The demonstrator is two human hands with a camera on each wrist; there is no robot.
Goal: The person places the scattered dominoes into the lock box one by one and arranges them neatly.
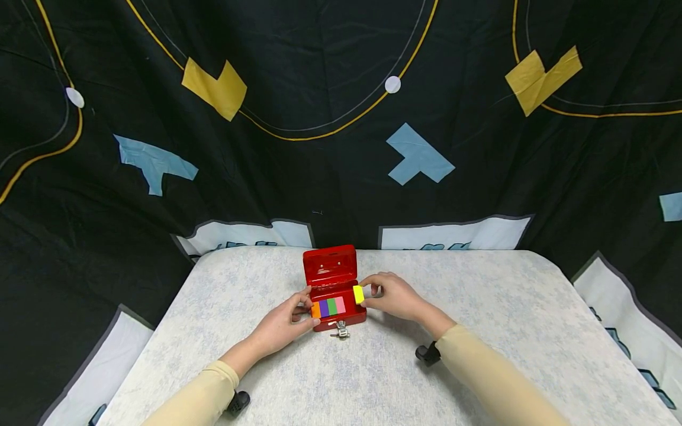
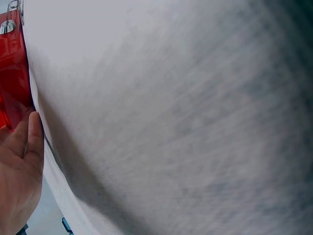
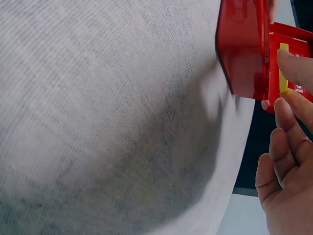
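Note:
A small red metal cash box [image 1: 356, 318] stands with its lid [image 1: 331, 264] raised at the back. Inside lie several flat pads in a row: orange [image 1: 315, 310], purple [image 1: 324, 308], green [image 1: 333, 306] and pink [image 1: 340, 305]. My left hand [image 1: 279, 326] grips the box's left side, thumb at the front corner and fingertips farther back; in the left wrist view, fingers [image 2: 34, 134] lie along its wall. Between thumb and index finger, my right hand [image 1: 395, 297] pinches a thin yellow pad [image 1: 359, 294], upright at the box's right rim. The other right fingers curl loosely.
Keys on a ring [image 1: 341, 331] hang at the front lock of the box. A pale, mottled cloth covers the table [image 1: 426, 378]. Behind its far edge hangs a black curtain [image 1: 319, 171] with yellow and blue shapes.

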